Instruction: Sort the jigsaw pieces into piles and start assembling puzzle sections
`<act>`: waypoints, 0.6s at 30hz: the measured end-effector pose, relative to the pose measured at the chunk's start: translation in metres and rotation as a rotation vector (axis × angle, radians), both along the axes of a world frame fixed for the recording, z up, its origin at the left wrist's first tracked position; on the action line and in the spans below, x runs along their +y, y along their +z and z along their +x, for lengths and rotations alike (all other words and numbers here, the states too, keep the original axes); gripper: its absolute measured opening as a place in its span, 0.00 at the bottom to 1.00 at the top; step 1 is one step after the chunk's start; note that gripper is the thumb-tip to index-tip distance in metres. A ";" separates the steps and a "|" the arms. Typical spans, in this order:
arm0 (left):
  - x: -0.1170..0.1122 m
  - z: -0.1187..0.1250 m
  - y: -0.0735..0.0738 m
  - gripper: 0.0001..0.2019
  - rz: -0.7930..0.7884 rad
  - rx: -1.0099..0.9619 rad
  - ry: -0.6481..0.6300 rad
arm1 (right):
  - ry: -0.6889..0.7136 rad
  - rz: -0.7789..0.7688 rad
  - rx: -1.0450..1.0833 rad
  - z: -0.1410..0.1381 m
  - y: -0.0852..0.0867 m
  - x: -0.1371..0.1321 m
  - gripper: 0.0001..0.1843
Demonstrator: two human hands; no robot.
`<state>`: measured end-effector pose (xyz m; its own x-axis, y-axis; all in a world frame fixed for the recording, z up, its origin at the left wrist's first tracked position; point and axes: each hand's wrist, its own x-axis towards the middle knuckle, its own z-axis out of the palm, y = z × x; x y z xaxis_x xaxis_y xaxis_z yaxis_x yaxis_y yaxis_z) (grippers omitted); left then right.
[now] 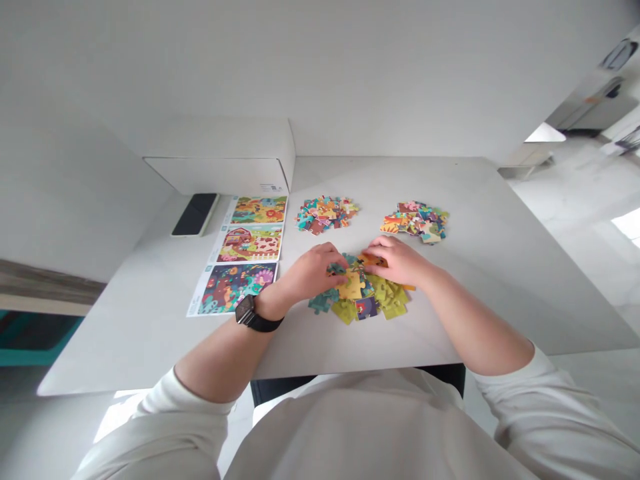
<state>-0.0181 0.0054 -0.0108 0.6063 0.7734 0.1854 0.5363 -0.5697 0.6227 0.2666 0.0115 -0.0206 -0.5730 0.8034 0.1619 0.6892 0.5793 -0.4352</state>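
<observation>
A loose pile of jigsaw pieces (352,285) lies on the table in front of me, mostly teal, yellow, olive green and orange, with one purple piece (367,308) at its near edge. My left hand (316,270), a black watch (257,315) on its wrist, is at the pile's left side. Its fingers are curled, with a teal jigsaw piece (336,269) between fingertips and thumb. From the right, my right hand (395,259) reaches in, fingers bent and closed about an orange jigsaw piece (375,261). Some pieces are hidden under both hands.
Two more jigsaw heaps, one at the back middle (326,215) and one at the back right (416,222), lie beyond my hands. At left is a picture sheet (250,243) with three printed scenes, a phone (195,215) beside it and a white box (220,175) behind.
</observation>
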 end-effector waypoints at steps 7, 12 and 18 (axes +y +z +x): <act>-0.005 -0.005 0.016 0.12 -0.498 -0.320 0.004 | -0.012 -0.029 0.081 0.001 0.007 0.001 0.09; -0.012 -0.008 0.030 0.10 -0.145 -0.426 0.042 | -0.240 0.031 0.336 0.002 0.014 0.000 0.19; -0.017 -0.013 0.025 0.02 0.208 -0.363 0.057 | -0.409 -0.353 0.821 0.004 0.008 0.004 0.25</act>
